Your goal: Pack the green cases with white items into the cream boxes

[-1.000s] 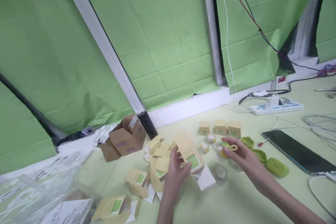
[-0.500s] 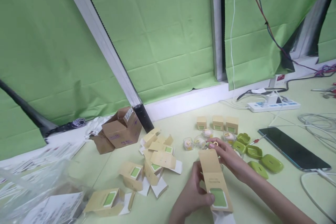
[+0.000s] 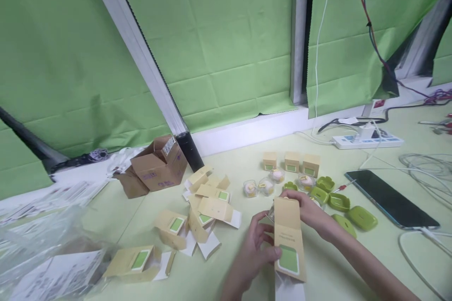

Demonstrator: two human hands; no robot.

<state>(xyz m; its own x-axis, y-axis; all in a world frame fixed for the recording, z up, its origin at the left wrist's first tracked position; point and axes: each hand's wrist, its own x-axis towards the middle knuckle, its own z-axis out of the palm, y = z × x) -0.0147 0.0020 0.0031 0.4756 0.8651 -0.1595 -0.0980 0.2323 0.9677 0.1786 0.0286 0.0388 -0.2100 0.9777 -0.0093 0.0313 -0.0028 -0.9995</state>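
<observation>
Reads as a workshop or packing room, can't pin down which. Counter point(image 3: 240, 169) carries a batch of matching small tan boxes point(image 3: 127, 262), several flaps open, plus lookalike green plastic cases point(image 3: 362, 218). Open cardboard carton point(image 3: 160, 171), clear plastic bag point(image 3: 38, 244) on the left. Creased green sheeting point(image 3: 226, 56) between pale posts point(image 3: 136, 47). Power strip point(image 3: 369, 141), cabled phone point(image 3: 391, 200), red and blue wires point(image 3: 370, 33) hanging.

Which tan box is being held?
The tan box in the left hand, thumb at its green label; the other boxes are untouched.
</observation>
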